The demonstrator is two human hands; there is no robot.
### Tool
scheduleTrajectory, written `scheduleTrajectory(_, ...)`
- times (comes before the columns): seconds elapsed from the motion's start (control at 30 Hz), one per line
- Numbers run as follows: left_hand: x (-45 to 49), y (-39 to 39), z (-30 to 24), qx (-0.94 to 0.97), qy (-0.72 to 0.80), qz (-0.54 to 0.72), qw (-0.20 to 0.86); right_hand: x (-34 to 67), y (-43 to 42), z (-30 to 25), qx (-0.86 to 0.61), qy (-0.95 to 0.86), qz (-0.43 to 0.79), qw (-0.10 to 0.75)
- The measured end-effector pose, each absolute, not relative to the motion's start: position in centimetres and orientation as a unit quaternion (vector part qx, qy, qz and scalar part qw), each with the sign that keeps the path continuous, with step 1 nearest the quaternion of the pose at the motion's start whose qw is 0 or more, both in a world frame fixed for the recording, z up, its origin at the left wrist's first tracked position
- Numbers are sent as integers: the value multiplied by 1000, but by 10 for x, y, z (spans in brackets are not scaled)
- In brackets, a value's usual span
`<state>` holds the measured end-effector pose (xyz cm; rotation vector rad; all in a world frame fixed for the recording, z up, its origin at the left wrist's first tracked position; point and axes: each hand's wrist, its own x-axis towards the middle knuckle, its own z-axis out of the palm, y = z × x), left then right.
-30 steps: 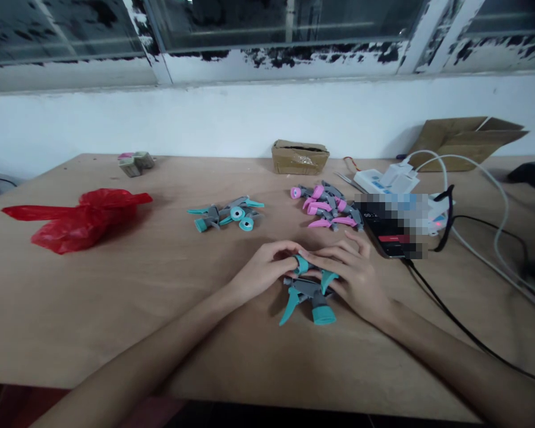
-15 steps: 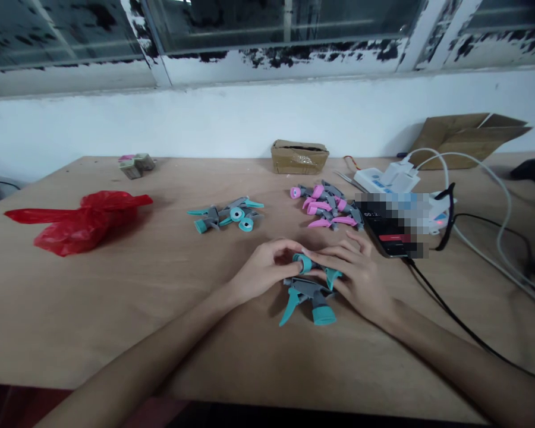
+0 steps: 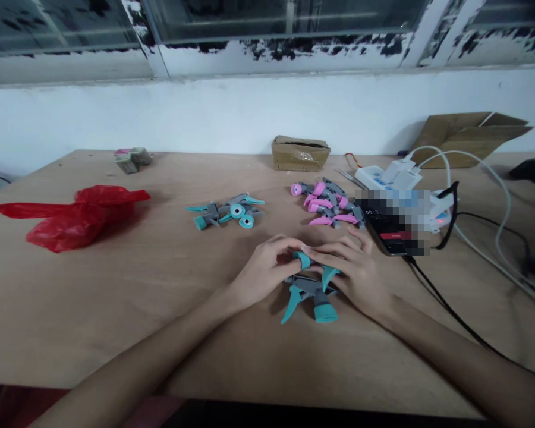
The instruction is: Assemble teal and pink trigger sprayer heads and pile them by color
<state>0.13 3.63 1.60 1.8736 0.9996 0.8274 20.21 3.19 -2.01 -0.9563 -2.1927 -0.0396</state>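
Between my hands is a grey-and-teal trigger sprayer head (image 3: 329, 276), partly covered by fingers. My left hand (image 3: 267, 264) is closed on its teal collar end, thumb and fingers pinching it. My right hand (image 3: 354, 270) grips its body, with the teal trigger sticking out below the fingers. Just nearer to me lies a second teal spray trigger (image 3: 311, 294) on the table, collar toward me. A small group of teal spray heads (image 3: 225, 211) lies further left, and a pile of pink-and-grey spray heads (image 3: 327, 204) is beyond my right hand.
A red plastic bag (image 3: 84, 217) lies on the table at left. Along the wall are a small cardboard box (image 3: 300, 154) and a larger open carton (image 3: 463, 139). At right, a phone (image 3: 390, 235), a power strip (image 3: 374, 178) and cables crowd the table.
Both hands keep hold of the same teal sprayer head, which has turned slightly, its trigger now pointing lower. The camera view has shifted a little.
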Motion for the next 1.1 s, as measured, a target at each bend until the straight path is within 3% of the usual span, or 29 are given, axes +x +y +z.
scheduleTrajectory(0.33, 5, 31, 14, 724, 430, 349, 411, 203, 33, -23, -366, -868, -79, 326)
scheduleTrajectory(0.53, 3, 30, 18, 734, 552, 282, 278, 202, 29, -19, -389, -867, -96, 297)
scheduleTrajectory(1.1, 16, 27, 18, 745, 589, 258, 177, 195, 22, -12, -411, -862, -107, 279)
